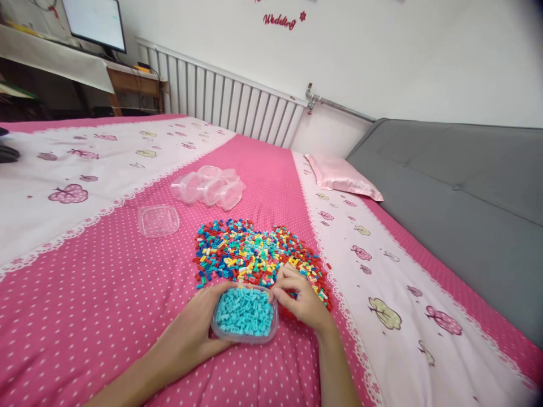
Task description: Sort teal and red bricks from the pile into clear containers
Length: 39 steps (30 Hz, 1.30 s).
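A person's two bare hands work over a polka-dot pink bedspread (106, 294), a transparent plastic tub (276, 327) of turquoise toy bricks (245, 312) at lower centre of the frame. The left hand (207, 314) clasps the tub's left side, thumb along the near edge and fingers toward the far one, tilting its mouth up to view. The right hand (299, 297) curls in at the tub's upper right corner, thumb and forefinger drawn close; from where I stand, I cannot tell whether a brick is pinched between them. Just beyond, at the centre of the frame, spreads a loose pile of multicoloured bricks (250, 249) in red, blue, yellow and green, partly behind the right hand. A flat transparent lid (158, 220) lies left of the pile, near a cluster of transparent containers (210, 187) above centre. A pink satin pillow (343, 176) rests against the grey padded headboard (458, 186) at right; a white radiator (229, 99) lines the wall, and a lit monitor (95, 22) stands at upper left.
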Available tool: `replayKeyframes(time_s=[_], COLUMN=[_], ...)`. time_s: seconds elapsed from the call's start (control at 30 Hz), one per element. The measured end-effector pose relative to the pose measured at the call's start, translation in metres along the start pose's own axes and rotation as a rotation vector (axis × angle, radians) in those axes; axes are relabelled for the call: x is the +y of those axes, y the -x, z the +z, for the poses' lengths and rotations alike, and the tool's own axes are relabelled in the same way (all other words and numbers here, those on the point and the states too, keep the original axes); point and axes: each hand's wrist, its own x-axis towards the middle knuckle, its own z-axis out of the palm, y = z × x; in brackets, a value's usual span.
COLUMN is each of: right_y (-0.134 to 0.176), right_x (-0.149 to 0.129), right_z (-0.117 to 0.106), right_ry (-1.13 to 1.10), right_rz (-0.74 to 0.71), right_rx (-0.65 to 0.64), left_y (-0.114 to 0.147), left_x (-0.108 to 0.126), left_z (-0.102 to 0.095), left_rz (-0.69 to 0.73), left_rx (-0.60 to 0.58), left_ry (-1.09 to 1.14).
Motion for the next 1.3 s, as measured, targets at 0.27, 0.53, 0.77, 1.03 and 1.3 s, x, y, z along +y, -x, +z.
replayKeyframes(time_s=[0.27, 0.53, 0.77, 1.03, 1.3], right_y=[0.005, 0.005, 0.003, -0.015, -0.031], right_x=[0.034, 0.049, 0.063, 0.070, 0.064], right_z=[-0.004, -0.005, -0.031, -0.030, -0.023], right_ry=[0.028, 0.144, 0.339, 0.706, 0.919], right_rz=[0.105, 0.181, 0.240, 0.455, 0.532], right_rx=[0.775, 0.936, 0.691, 0.511, 0.405], left_y=[0.000, 0.002, -0.004, 0.000, -0.001], left_x=[-0.006, -0.027, -0.021, -0.037, -0.036], left_z=[0.001, 0.008, 0.004, 0.012, 0.012], left_rz=[0.012, 0.085, 0.123, 0.131, 0.165], left_rx=[0.006, 0.083, 0.107, 0.147, 0.152], left_ry=[-0.014, -0.054, -0.060, -0.084, -0.116])
